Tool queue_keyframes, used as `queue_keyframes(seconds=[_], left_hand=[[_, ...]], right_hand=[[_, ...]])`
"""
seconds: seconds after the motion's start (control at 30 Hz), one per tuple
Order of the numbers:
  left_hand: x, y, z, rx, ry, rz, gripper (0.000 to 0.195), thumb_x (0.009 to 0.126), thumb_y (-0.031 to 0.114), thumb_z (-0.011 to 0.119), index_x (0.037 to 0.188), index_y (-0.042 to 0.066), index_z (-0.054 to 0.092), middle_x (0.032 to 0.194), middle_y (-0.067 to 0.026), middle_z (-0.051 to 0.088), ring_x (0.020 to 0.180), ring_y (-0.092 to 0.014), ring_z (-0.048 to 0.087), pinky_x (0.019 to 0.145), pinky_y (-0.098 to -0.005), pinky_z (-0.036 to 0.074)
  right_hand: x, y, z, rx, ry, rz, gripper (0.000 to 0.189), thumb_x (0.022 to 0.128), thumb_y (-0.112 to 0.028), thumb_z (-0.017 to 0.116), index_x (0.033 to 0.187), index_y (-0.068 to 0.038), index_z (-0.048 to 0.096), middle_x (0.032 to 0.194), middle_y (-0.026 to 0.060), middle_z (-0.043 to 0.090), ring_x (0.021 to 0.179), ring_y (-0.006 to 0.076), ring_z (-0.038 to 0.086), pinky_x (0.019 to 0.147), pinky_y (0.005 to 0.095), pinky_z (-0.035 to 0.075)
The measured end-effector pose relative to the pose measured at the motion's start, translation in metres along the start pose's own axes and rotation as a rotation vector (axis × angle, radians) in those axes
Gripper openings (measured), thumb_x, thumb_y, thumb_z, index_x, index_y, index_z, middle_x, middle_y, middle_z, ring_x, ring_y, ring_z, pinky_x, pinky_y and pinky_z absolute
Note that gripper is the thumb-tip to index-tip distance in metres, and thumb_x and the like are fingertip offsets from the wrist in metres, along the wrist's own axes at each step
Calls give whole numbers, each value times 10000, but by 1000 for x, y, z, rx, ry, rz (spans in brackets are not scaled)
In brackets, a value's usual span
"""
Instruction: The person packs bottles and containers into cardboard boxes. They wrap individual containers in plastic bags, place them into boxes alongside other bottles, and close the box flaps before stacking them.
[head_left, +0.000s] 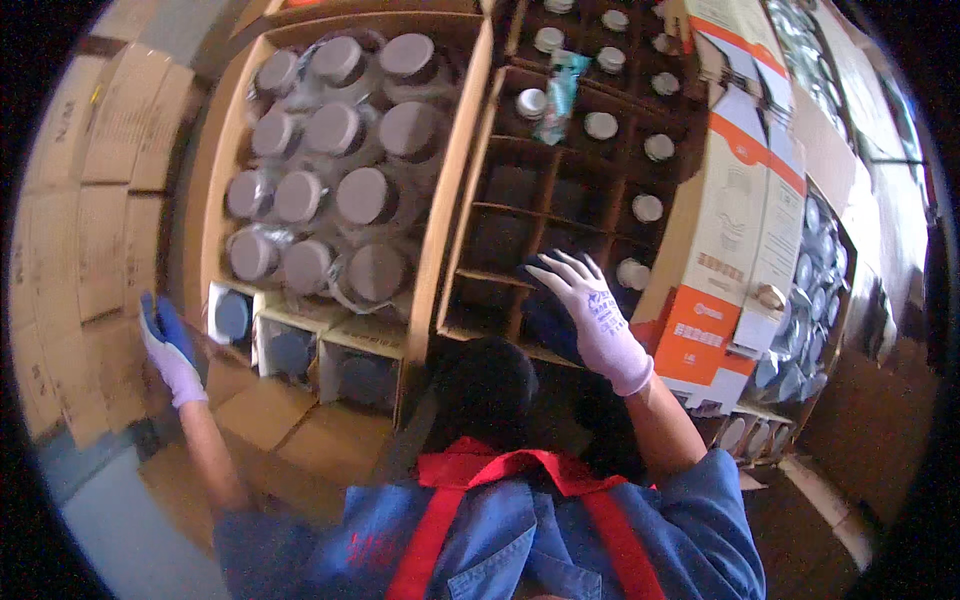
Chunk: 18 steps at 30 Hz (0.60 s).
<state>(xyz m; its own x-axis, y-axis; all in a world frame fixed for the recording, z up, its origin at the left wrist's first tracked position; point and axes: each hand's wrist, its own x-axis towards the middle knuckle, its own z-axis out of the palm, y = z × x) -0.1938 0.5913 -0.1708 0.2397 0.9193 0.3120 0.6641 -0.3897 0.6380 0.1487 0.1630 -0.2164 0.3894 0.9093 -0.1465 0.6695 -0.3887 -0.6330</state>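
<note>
My left hand (171, 349), in a white glove with a blue palm, is at the left, beside a small open white box (231, 315) with a round dark-topped item in it. Nothing shows in its grasp. My right hand (589, 319), gloved alike, reaches over the near part of a divided cardboard carton (459, 296), fingers spread, holding nothing visible. White-capped bottles (601, 126) stand in some of that carton's compartments. A green-and-white packet (561, 97) lies across its far part. Left of it, a large open carton (450, 180) holds several jars with round grey lids (363, 196), some wrapped in clear plastic.
Stacked closed cardboard boxes (101, 247) line the left side. On the right are orange-and-white printed cartons (701, 322) and, beyond them, a box of plastic-wrapped round-lidded items (806, 300). More brown cartons (337, 442) lie near my body.
</note>
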Motion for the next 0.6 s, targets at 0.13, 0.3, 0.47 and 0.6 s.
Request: queue_keyframes(seconds=[0.13,0.3,0.47,0.6], left_hand=[[-37,212,180,-754,-691,160,323,932,163,473,1225,43,537,1063,-94,623,935,-173,598,815,-312,478],[-69,311,430,99,-812,558,614,842,555,488,1161,36,569,1021,-230,629,1005,-380,586,860,-438,461],[-88,320,535,327,-878,178,719,823,477,556,1302,-4,316,1242,-266,512,1159,-368,517,988,-436,376],[-82,335,514,146,-901,228,498,771,379,665,1072,-2,550,1072,-223,610,1008,-319,604,835,-408,476]], right_hand=[[-13,19,7,45,33,155,665,646,97,474,1289,-70,459,1330,154,455,1273,328,375,1075,479,247],[-27,11,27,-266,-133,93,576,707,-52,556,1275,-80,467,1288,142,475,1233,325,407,1037,532,270],[-34,-6,10,-198,-129,24,522,737,-128,566,1246,-43,489,1244,170,493,1212,323,424,1016,538,284],[-48,-6,2,-162,-148,32,526,738,-147,571,1246,-34,488,1238,179,496,1206,332,430,1021,550,273]])
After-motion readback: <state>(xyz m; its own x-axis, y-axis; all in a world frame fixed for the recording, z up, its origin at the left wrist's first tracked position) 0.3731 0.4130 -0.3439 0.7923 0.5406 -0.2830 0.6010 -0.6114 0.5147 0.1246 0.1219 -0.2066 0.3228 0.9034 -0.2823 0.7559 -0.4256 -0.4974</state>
